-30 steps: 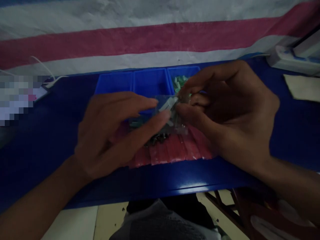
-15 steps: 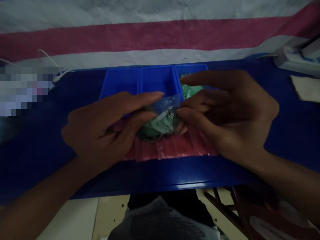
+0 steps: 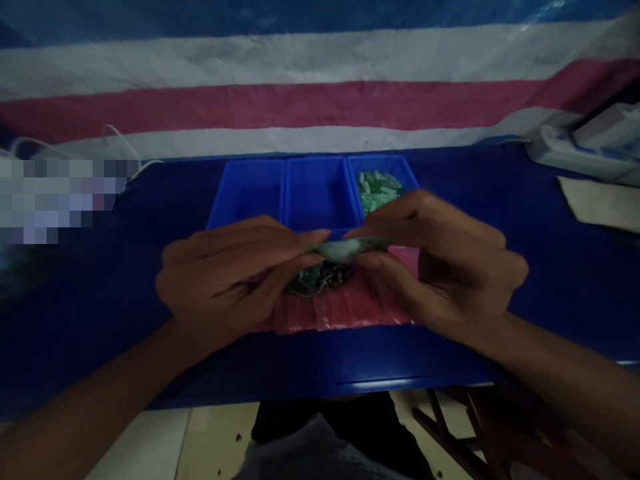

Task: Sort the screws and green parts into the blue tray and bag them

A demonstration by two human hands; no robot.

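Note:
A small clear plastic bag (image 3: 345,249) with pale green pieces inside is stretched between both hands, seen nearly edge-on. My left hand (image 3: 235,270) pinches its left end between thumb and fingers. At the right end, my right hand (image 3: 440,257) grips it the same way. Under the hands, red plastic packets (image 3: 340,307) lie side by side in a row, with dark metallic pieces (image 3: 333,277) and green ones above them. Behind stand blue bins (image 3: 317,190); the right one holds green-and-clear pieces (image 3: 377,190).
A blue table (image 3: 110,287) spans the view, with a striped sheet (image 3: 300,107) behind it. White cables (image 3: 123,143) lie at the left. A white device (image 3: 560,150) and a beige sheet (image 3: 597,203) are at the right. A dark wooden stool (image 3: 465,433) stands below.
The right hand's raised index finger has come down onto the bag. The bag has tipped from showing its face to nearly edge-on. The view has shifted, showing more of the sheet.

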